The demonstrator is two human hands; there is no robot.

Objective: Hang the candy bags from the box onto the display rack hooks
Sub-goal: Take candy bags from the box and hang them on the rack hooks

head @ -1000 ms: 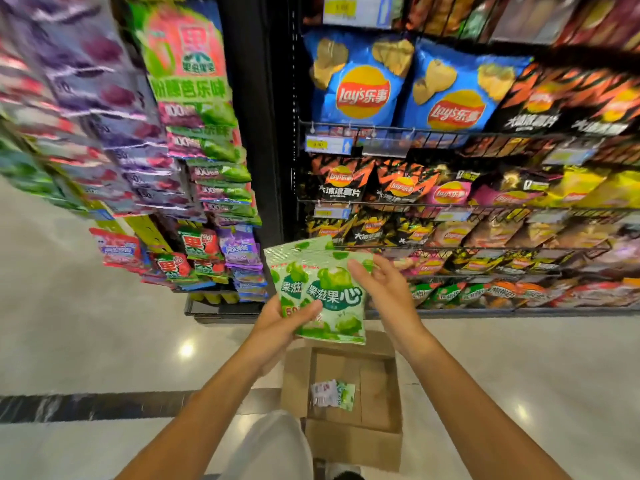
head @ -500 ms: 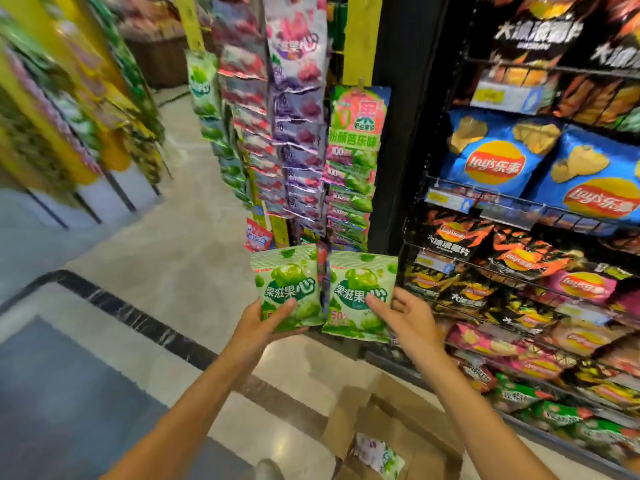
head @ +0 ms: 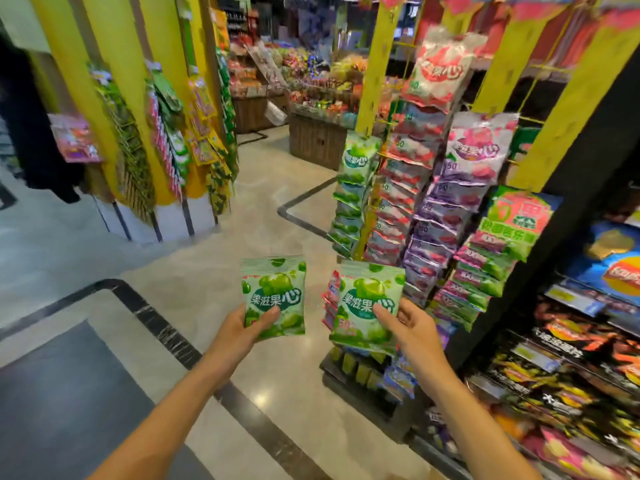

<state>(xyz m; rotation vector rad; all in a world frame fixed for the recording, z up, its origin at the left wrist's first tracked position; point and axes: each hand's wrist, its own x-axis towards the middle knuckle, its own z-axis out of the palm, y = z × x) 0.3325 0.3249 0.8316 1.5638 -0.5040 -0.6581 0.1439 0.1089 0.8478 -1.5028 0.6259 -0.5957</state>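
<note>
My left hand grips one green candy bag by its lower edge, thumb on the front. My right hand grips a second green candy bag the same way. The two bags are held upright and apart, a gap between them. Just right of and behind the right bag stands the display rack, its hooks packed with columns of green, red and purple candy bags. A column of matching green bags hangs on the rack's left side. The box is out of view.
Shelves of chip bags fill the right side behind a black post. Across the tiled aisle stands a yellow rack of hanging snacks. Wooden display bins sit further back. A dark floor border runs below my left arm.
My view has swung up and left, so the box has dropped out of sight. The two bags, overlapped a second ago, are now held apart, one in each hand.
</note>
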